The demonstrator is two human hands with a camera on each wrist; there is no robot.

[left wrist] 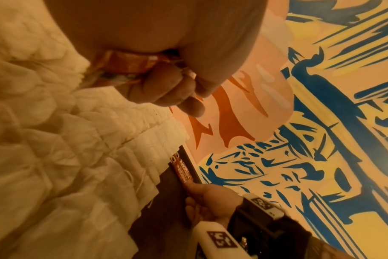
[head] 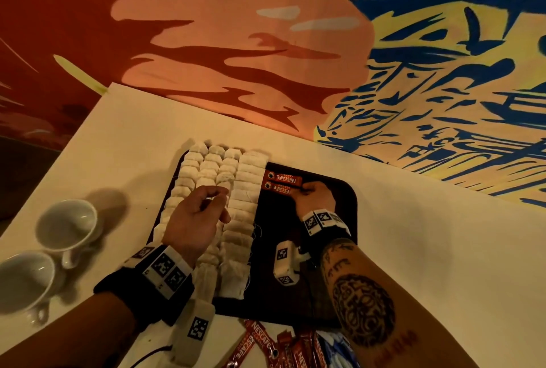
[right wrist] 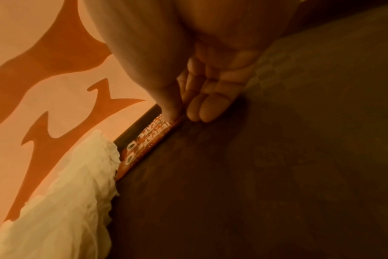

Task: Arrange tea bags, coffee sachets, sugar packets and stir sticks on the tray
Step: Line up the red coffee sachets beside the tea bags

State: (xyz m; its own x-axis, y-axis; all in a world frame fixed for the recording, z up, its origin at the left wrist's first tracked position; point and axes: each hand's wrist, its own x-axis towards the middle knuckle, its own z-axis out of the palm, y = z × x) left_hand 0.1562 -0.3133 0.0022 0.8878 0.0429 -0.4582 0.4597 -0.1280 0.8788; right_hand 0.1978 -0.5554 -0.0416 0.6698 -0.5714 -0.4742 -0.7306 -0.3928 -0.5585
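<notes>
At centre frame, a light, crinkly coffee sachet is pinched by the right hand at its end; spare sachets are clasped in the left hand.

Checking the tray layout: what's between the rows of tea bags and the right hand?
In the head view, two red Nescafe coffee sachets, side by side, lie between the tea bags and right hand.

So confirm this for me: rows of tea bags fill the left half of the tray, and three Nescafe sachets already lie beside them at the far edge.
Not quite: two Nescafe sachets lie there, not three, as the head view shows. The rest holds: rows of tea bags fill the left half of the tray, and the right hand touches the nearer sachet.
</notes>
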